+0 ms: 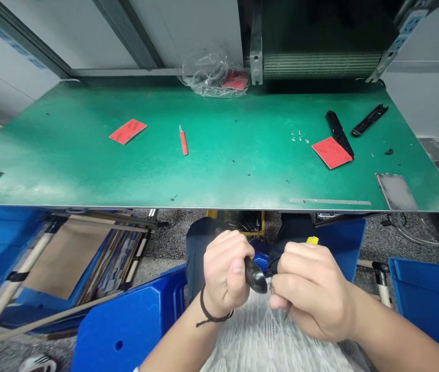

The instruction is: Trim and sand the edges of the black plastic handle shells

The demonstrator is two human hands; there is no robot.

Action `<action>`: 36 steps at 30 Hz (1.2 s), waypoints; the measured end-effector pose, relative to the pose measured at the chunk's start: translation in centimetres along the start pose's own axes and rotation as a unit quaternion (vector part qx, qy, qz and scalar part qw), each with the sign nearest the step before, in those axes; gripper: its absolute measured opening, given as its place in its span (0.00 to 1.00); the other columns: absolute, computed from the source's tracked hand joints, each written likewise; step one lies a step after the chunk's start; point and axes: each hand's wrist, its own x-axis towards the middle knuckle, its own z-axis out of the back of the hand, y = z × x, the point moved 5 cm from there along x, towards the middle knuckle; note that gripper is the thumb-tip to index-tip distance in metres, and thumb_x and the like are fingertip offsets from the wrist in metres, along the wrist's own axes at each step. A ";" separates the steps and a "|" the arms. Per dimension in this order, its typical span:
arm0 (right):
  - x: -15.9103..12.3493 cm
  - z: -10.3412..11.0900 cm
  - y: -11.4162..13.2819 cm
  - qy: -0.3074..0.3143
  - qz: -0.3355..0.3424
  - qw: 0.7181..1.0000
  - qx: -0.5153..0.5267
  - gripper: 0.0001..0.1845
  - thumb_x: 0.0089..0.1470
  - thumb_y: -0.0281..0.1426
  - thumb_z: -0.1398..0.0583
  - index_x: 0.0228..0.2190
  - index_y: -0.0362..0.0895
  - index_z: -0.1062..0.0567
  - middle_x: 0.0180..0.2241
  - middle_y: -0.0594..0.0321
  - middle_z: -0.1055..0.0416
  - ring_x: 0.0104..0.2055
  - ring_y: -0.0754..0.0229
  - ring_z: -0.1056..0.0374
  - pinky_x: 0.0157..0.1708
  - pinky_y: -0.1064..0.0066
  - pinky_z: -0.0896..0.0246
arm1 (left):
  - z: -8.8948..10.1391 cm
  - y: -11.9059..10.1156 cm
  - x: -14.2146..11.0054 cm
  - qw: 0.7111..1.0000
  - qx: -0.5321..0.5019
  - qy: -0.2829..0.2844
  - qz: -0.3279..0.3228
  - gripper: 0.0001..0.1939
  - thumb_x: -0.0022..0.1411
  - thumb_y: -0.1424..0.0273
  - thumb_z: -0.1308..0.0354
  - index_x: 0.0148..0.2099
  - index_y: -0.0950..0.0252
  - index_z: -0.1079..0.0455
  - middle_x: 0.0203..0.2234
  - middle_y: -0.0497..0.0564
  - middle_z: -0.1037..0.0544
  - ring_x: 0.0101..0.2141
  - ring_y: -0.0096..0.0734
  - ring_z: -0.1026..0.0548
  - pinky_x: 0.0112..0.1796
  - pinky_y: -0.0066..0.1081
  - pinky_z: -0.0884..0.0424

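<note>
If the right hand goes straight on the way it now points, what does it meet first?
The right hand would most likely meet the glossy black rounded piece held in the left hand first, though depth is hard to judge here.

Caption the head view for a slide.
Left hand grips a glossy black plastic piece beside the right hand, below a green workbench.

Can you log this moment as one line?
Left hand: grips glossy black curved piece | right hand: pinched against its lower end | yellow object behind right hand | flat green work mat ahead
</note>
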 end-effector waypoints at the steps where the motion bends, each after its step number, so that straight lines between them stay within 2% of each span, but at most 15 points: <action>1: 0.0 0.0 -0.1 -0.011 -0.007 1.000 -0.001 0.25 0.76 0.36 0.49 0.29 0.39 0.23 0.25 0.64 0.40 0.27 0.61 0.51 0.28 0.65 0.56 | 0.0 0.0 0.0 1.000 -0.003 -0.004 0.007 0.22 0.79 0.66 0.61 0.31 0.61 0.38 0.22 0.48 0.37 0.24 0.32 0.41 0.31 0.39 0.46; 5: 0.5 -0.5 -0.2 -0.033 -0.039 0.997 -0.052 0.38 0.72 0.57 0.50 0.25 0.41 0.25 0.24 0.65 0.44 0.27 0.61 0.52 0.27 0.65 0.58 | -0.2 -0.1 0.0 1.000 -0.012 -0.007 0.015 0.21 0.79 0.66 0.60 0.31 0.61 0.38 0.22 0.47 0.37 0.23 0.32 0.41 0.30 0.39 0.45; 7: 0.8 -0.7 -0.2 -0.027 -0.044 0.996 -0.076 0.40 0.71 0.60 0.51 0.23 0.43 0.28 0.24 0.66 0.44 0.27 0.61 0.53 0.27 0.65 0.59 | -0.3 -0.2 0.1 1.000 -0.015 -0.007 0.010 0.21 0.79 0.66 0.60 0.31 0.62 0.38 0.22 0.47 0.37 0.23 0.31 0.41 0.30 0.39 0.45; 13: 1.2 -0.3 0.0 -0.019 -0.026 0.991 -0.133 0.37 0.75 0.53 0.52 0.20 0.44 0.31 0.22 0.65 0.44 0.27 0.60 0.54 0.27 0.64 0.60 | -0.4 -0.3 0.0 1.000 -0.019 -0.007 0.023 0.22 0.80 0.65 0.61 0.31 0.61 0.38 0.22 0.48 0.36 0.24 0.32 0.40 0.30 0.39 0.45; 18: 0.8 -0.2 0.3 -0.038 -0.016 0.976 -0.216 0.33 0.75 0.49 0.48 0.23 0.44 0.29 0.22 0.64 0.42 0.28 0.58 0.53 0.28 0.63 0.60 | -0.7 -0.2 -0.3 0.997 -0.021 -0.027 0.063 0.23 0.81 0.65 0.60 0.31 0.62 0.38 0.22 0.46 0.37 0.24 0.30 0.39 0.31 0.38 0.43; 24: 0.3 -0.7 0.5 -0.083 -0.006 0.952 -0.295 0.29 0.75 0.47 0.48 0.27 0.44 0.25 0.22 0.62 0.39 0.28 0.57 0.50 0.28 0.60 0.61 | -1.3 0.1 -0.8 0.989 -0.040 -0.047 0.134 0.25 0.81 0.63 0.61 0.30 0.62 0.37 0.22 0.47 0.35 0.24 0.31 0.37 0.30 0.36 0.42; 27: 0.1 -0.5 0.4 -0.113 0.005 0.942 -0.317 0.30 0.75 0.47 0.48 0.26 0.44 0.26 0.21 0.63 0.39 0.27 0.58 0.49 0.28 0.60 0.61 | -1.8 0.2 -1.0 0.979 -0.083 -0.022 0.186 0.28 0.82 0.58 0.62 0.29 0.62 0.38 0.21 0.47 0.37 0.23 0.30 0.39 0.28 0.36 0.44; 30: 0.0 0.2 -0.1 -0.149 -0.002 0.944 -0.294 0.26 0.74 0.44 0.44 0.25 0.45 0.29 0.20 0.64 0.41 0.26 0.59 0.51 0.27 0.61 0.61 | -3.0 0.5 -1.3 0.947 -0.202 0.059 0.241 0.29 0.80 0.48 0.60 0.33 0.62 0.36 0.25 0.49 0.34 0.26 0.32 0.37 0.29 0.34 0.39; 32: 0.1 0.8 -0.8 -0.160 -0.022 0.958 -0.239 0.19 0.73 0.36 0.41 0.27 0.45 0.29 0.21 0.66 0.41 0.26 0.60 0.51 0.27 0.62 0.59 | -3.6 0.7 -1.6 0.922 -0.271 0.089 0.263 0.28 0.78 0.45 0.55 0.39 0.63 0.31 0.27 0.51 0.32 0.30 0.35 0.33 0.32 0.35 0.33; 34: 0.2 1.3 -1.7 -0.154 -0.049 0.975 -0.151 0.12 0.71 0.28 0.41 0.32 0.44 0.28 0.24 0.66 0.38 0.27 0.61 0.48 0.28 0.65 0.52 | -3.8 1.1 -1.9 0.902 -0.313 0.077 0.286 0.26 0.76 0.45 0.51 0.44 0.63 0.29 0.26 0.50 0.32 0.28 0.34 0.32 0.31 0.35 0.32; 36: 0.2 1.8 -2.6 -0.130 -0.076 0.985 -0.082 0.06 0.70 0.26 0.43 0.38 0.42 0.27 0.29 0.63 0.33 0.30 0.61 0.42 0.31 0.66 0.44 | -3.9 1.5 -2.2 0.881 -0.344 0.053 0.320 0.26 0.76 0.45 0.51 0.46 0.64 0.29 0.23 0.47 0.34 0.23 0.30 0.36 0.27 0.33 0.34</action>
